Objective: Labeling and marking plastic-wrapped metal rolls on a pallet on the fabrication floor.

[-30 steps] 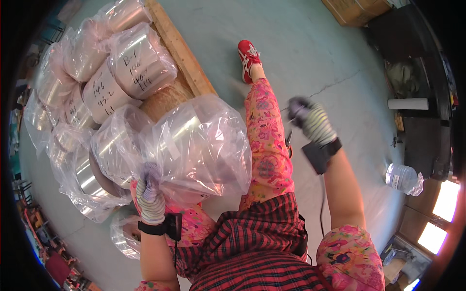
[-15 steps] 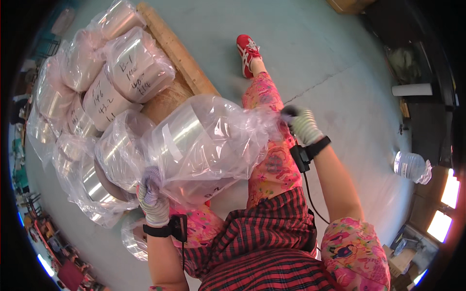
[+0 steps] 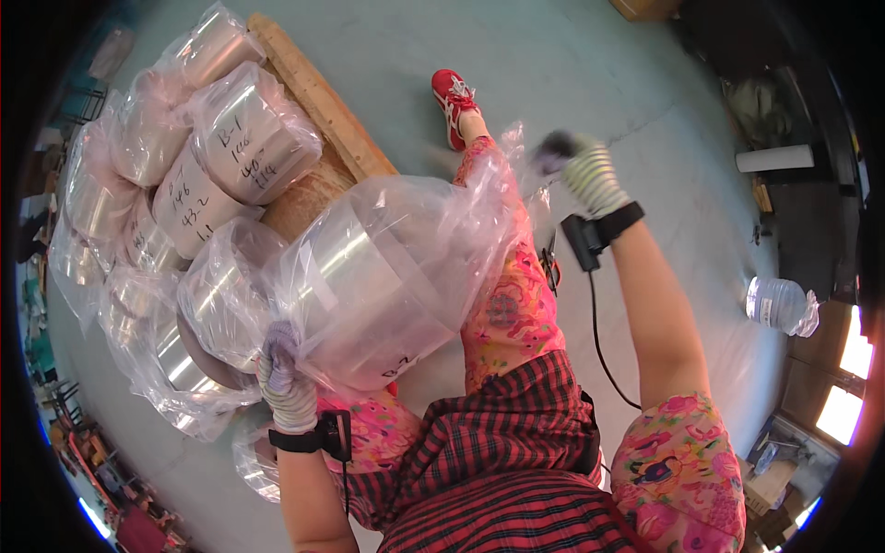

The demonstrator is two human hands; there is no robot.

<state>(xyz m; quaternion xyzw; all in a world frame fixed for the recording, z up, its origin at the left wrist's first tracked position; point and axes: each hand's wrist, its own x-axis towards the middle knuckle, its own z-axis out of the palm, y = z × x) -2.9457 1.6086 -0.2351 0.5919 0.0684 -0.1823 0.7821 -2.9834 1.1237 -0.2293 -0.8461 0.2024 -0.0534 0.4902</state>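
A silver metal-looking roll in a clear plastic bag lies across in front of me, over my legs. My left hand, in a striped glove with purple-grey fingers, is closed on the bag's plastic at the roll's near left end. The bag's gathered right end is loosened and sticks up. Just right of it, my right hand is raised in a similar glove with dark fingertips. Motion blurs those fingers, so whether they hold any plastic is unclear. A black device is strapped to each wrist.
Several bagged rolls lie piled at the left, beside a wooden beam. A small dark looped object is by my right thigh. At the right, a clear water jug and a white roll are on the floor side.
My right hand has moved up and right, away from the roll. The bag's twisted end has opened out and now rises. My left hand stays at the near end.
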